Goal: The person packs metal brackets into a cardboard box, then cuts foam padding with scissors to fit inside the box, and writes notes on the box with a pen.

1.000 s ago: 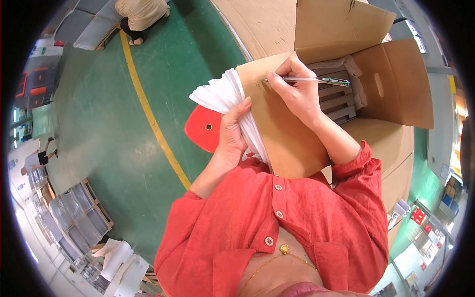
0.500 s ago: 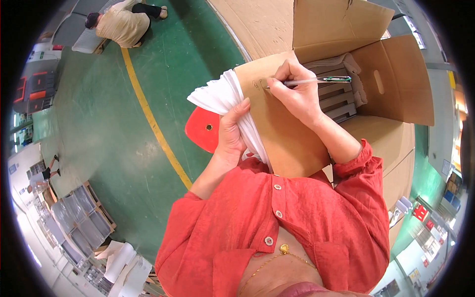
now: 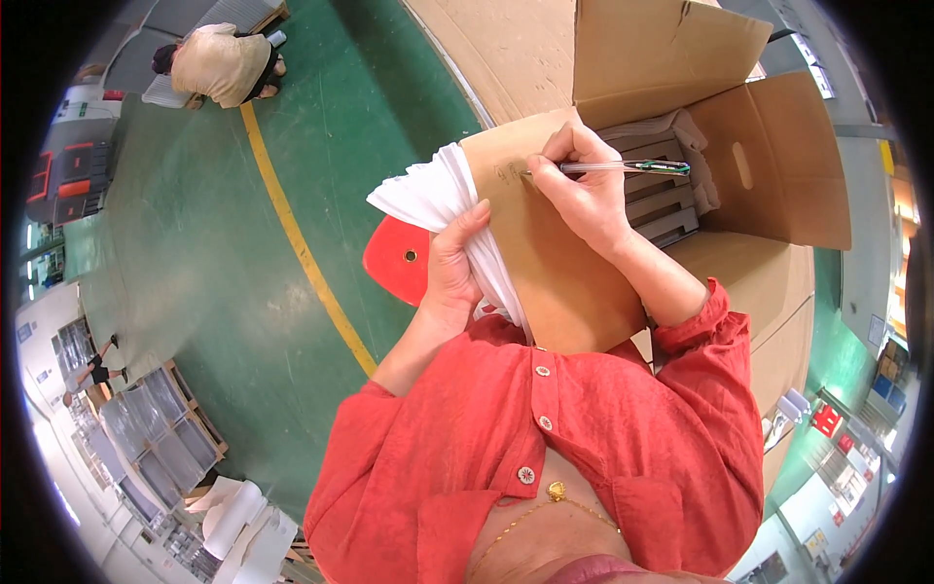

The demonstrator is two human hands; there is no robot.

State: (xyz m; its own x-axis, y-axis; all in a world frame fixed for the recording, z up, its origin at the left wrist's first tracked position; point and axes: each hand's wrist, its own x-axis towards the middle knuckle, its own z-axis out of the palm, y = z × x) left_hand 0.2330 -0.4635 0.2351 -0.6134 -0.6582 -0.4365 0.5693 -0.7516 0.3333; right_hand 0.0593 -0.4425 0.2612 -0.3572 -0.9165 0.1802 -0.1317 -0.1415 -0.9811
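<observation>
A clear pen is pinched in my right hand, its tip on the brown cardboard flap in front of me. Small handwritten marks show on the cardboard just left of the tip. My left hand grips a fanned stack of thin white sheets along the flap's left edge, thumb on top and fingers mostly hidden beneath. Beyond my right wrist, the open cardboard box holds grey slatted pieces with pale padding around them.
A red seat-like piece stands left of the white sheets. Flat cardboard lies ahead, and more cardboard sits to the right. A co-worker bends over grey stacks at far left. Wrapped pallets stand at lower left.
The pen tip has shifted very slightly on the flap, and both my hands keep their grip. The far-left co-worker has moved left toward the grey stacks.
</observation>
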